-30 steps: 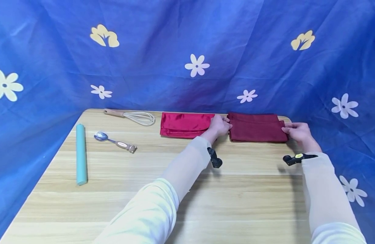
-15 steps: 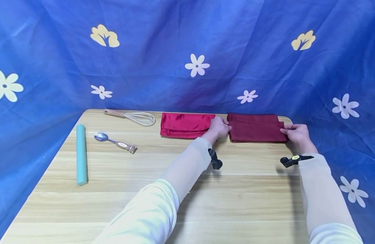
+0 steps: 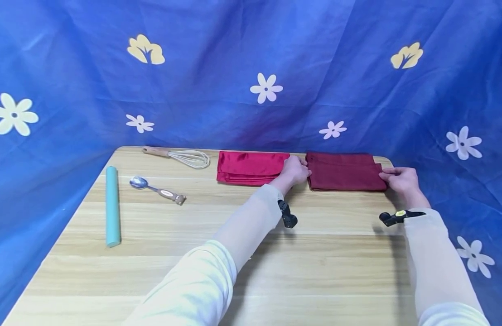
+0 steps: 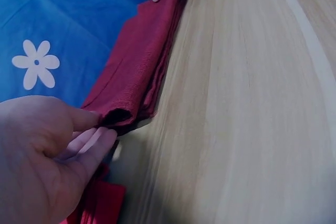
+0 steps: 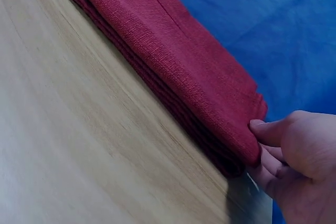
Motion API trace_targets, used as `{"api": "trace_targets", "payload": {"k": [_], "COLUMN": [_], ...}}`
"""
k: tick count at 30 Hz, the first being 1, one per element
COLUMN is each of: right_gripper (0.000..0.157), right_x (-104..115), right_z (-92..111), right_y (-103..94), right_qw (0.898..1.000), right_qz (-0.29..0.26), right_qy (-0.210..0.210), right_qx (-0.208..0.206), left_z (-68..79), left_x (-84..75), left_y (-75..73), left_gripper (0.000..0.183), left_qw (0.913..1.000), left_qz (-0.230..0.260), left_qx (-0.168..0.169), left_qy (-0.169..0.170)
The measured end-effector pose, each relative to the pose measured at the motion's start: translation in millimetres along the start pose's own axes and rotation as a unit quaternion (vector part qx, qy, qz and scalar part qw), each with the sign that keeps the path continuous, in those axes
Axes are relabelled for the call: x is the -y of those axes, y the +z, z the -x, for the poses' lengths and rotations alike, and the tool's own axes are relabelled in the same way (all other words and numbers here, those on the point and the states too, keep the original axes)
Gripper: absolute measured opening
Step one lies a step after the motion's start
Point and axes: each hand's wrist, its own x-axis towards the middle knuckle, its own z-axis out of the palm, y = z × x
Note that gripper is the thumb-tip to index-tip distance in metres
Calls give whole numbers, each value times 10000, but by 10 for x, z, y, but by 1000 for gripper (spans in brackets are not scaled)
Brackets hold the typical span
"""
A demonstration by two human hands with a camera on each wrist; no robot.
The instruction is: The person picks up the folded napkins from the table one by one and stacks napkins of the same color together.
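Observation:
A folded dark red cloth (image 3: 342, 172) lies at the back right of the table, its layers stacked flat. My left hand (image 3: 293, 170) pinches its left edge; in the left wrist view the thumb is above and the fingers (image 4: 94, 150) below a fold that gapes a little. At the opposite end, my right hand (image 3: 402, 182) pinches the right edge, thumb on top, as the right wrist view shows at the cloth's corner (image 5: 247, 145). A shiny bright red folded cloth (image 3: 251, 165) lies just left, partly covered by my left hand and wrist.
To the left are a whisk (image 3: 190, 158) with a wooden handle, a spoon (image 3: 157, 190) with a bear-shaped handle end, and a turquoise cylindrical stick (image 3: 112, 206). A blue flowered curtain (image 3: 218, 68) hangs right behind the wooden table (image 3: 324, 267).
Both hands stay at the two ends of the dark red cloth, with only slight shifts of the right hand. The head view has turned slightly.

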Motion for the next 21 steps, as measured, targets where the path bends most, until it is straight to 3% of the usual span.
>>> {"api": "trace_targets", "payload": {"k": [7,14,21], "right_gripper": [46,54,53], "right_x": [-17,70,197], "right_z": [59,135,288], "right_y": [-85,-152,-238], "right_qw": [9995,9969,9974], "right_qz": [56,-477,178], "right_qy": [-296,-330,-676], "right_qx": [99,541,171], "left_z": [92,170,249], "left_x": [-13,60,106], "left_y": [-122,-385,-650], "left_gripper": [26,35,33], "left_qw": [9994,9950,9916], "left_qz": [221,594,511], "left_qx": [32,80,68], "left_qy": [259,794,1185]}}
